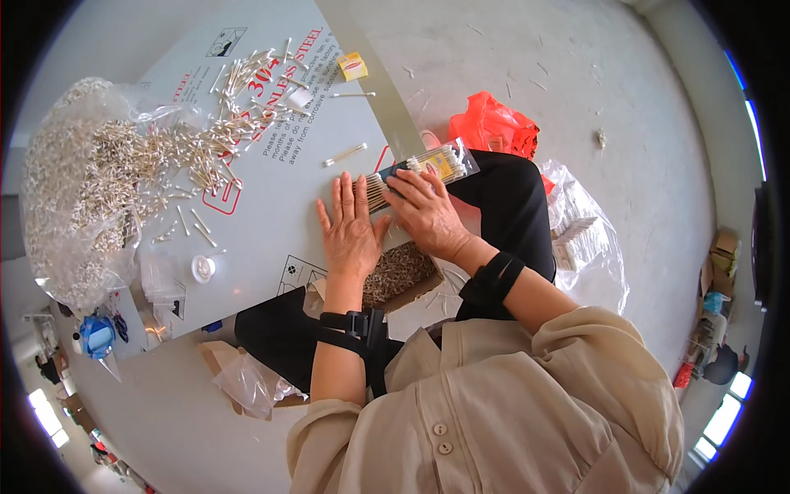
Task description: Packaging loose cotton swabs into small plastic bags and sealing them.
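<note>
Beige buttoned shirt point(510, 403), sleeves pushed up; black strap on each wrist.

Left hand point(350, 230): flat, palm down, fingers spread and straight, pressed on the white printed board point(271, 206) serving as desk; fingertips at the near ends of a bundle of cotton swabs point(376, 192).

Right hand point(425, 214): palm down, fingers slightly curled, resting over the clear packet of cotton swabs point(436, 162); whether pinching it or only pressing, cannot tell. Packet lying at the right edge of the board, just beyond both hands, half over a black-trousered knee point(510, 198).

Shallow cardboard box of swabs point(403, 274), just below the hands, at the board's near edge.

White round cap point(202, 267), on the board, left of the left hand, well apart.

Loose single swab point(346, 154), on the board just beyond the hands.

Scattered heap of loose swabs point(222, 132), spilling across the far left of the board from a large clear plastic bag point(74, 189) full of the same.

Small yellow box point(353, 66), at the board's far edge.

Orange plastic bag point(494, 123), on the grey concrete floor point(617, 99) beyond the knee.

Clear bag of stacked white packs point(584, 239), on the floor to the right.

Stray swabs on the floor, far side.
</note>
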